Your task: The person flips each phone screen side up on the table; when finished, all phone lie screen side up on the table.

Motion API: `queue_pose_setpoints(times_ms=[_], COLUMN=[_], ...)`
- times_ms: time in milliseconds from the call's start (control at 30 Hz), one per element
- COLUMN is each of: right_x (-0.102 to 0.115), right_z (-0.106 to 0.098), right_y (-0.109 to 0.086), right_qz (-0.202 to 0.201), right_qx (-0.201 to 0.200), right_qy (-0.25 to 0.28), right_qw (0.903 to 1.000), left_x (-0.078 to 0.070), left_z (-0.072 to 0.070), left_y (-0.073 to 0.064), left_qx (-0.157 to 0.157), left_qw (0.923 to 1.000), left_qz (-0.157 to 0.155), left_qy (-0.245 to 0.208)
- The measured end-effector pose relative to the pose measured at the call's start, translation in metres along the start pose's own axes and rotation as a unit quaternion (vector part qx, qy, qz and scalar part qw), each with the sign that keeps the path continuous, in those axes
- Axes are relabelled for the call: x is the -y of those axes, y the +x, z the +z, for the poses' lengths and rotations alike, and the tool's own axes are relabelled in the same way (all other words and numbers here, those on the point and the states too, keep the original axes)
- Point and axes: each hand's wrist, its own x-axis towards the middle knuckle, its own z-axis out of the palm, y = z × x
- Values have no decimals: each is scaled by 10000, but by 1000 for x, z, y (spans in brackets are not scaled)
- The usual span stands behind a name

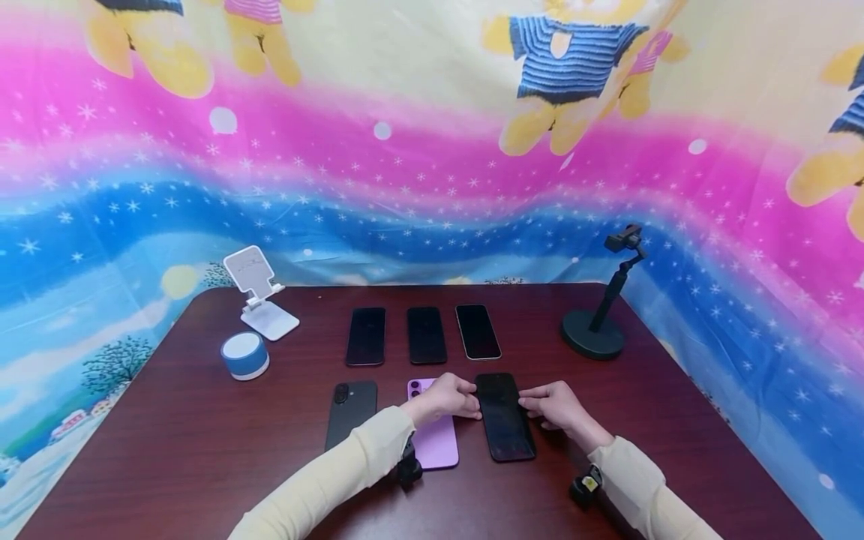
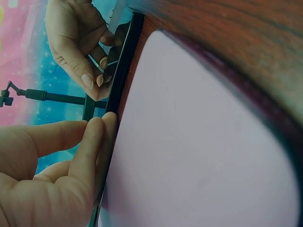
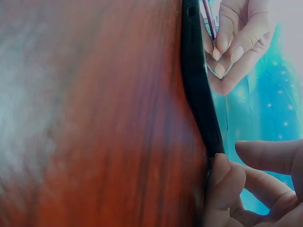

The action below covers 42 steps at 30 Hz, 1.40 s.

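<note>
A black phone [image 1: 505, 417] lies screen up on the table, between the two hands. My left hand [image 1: 451, 397] reaches over a purple phone [image 1: 437, 442] and touches the black phone's left long side with its fingertips. On the opposite side, my right hand [image 1: 559, 406] has its fingertips against the upper right edge. In the right wrist view its thumb stands a little away from the phone [image 3: 196, 80]. The left wrist view shows the left fingertips [image 2: 110, 118] at the phone's side, with the purple phone's pale back [image 2: 189, 132] filling the foreground.
Three dark phones, one of them in the middle [image 1: 427, 335], form a back row. A grey phone [image 1: 352, 409] lies face down at the left, partly behind the left sleeve. Further out stand a white phone stand [image 1: 270, 320], a blue-and-white cylinder [image 1: 245, 357] and a black stand [image 1: 594, 334].
</note>
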Motion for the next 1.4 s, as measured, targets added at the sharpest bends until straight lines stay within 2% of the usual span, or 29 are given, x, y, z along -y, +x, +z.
queue_pose_setpoints(times_ms=[667,833,1000,1133,1267,1333,1400], right_x=[0,-2,-2,2,12,18,24], right_z=[-1,-1,-1,-5,-12,-13,-10], right_y=[1,3,2,-2,-12,-17,-23], right_qz=[54,86,94,62,-172,-380,-590], right_qx=[79,61,127,260,314,509,937], right_qy=[64,114,127,177,265,362,558], right_qw=[9999,9999,9998,9995,9990,9973,9923], left_x=[0,-1,-1,-3,-14,-20,-24], left_z=[2,3,3,-6,-24,-36,-48], left_y=[0,0,-1,-6,-16,-21,-24], left_qx=[51,-58,-35,39,-62,-234,-437], left_qw=[9999,9999,9999,9983,9903,9848,9800], left_qz=[-36,-89,-21,216,630,792,912], left_qy=[-110,-57,107,535,1234,1529,1717])
